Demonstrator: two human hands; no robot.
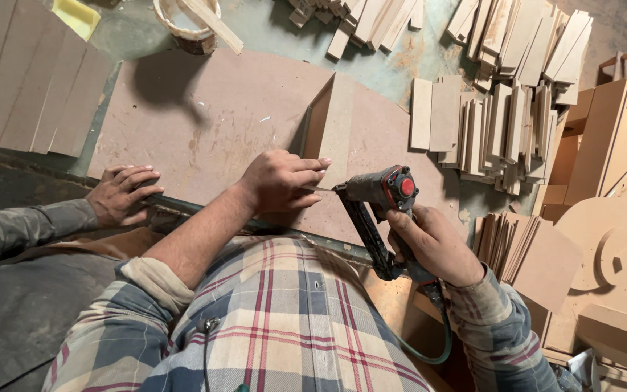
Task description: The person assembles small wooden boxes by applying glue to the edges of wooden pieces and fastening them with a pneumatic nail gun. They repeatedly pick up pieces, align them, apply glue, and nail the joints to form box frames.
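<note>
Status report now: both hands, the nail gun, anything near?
Right hand grips nail gun. Left hand at its nose, near upright board piece. Another person's hand rests on table edge.

Even, soft daylight on my feed, sharp at centre.
A blurred shadow falls on the pinkish-brown fibreboard worktop [205,116]; I see wide-angle bending at the edges, no glare.

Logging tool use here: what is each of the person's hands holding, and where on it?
The right hand grips the nail gun by its handle. The left hand only presses on the workbench board.
</note>
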